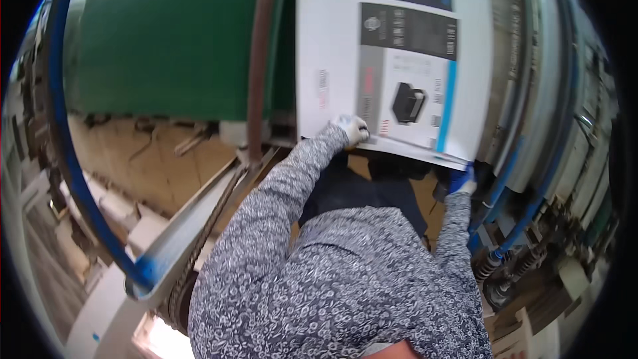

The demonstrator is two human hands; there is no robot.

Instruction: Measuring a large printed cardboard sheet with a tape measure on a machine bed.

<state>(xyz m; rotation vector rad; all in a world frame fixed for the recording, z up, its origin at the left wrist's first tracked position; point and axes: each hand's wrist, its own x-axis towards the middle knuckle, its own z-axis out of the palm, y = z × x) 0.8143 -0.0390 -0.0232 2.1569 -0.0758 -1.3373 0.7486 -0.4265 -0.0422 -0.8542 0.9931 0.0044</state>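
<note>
A large white printed sheet (332, 40), apparently of card, lies in front of me with its near edge toward my body. Grey, black and blue panels and a picture of a dark box-shaped device are printed on it. My left hand (352, 129), in a white glove, is closed at the near edge, its fingers curled over the sheet. At the near right corner my right hand (463, 181), in a blue and white glove, pinches the edge; its fingers are partly hidden and blurred. Along the near edge, a second layer seems to show beneath the top one.
A green belt or panel (166, 40) spreads to the left, behind a brown upright bar (261, 60). A curved blue rail (60, 113) runs at the far left. Machine rollers (538, 80) line the right side. A rope (203, 239) hangs beside a metal beam (193, 226).
</note>
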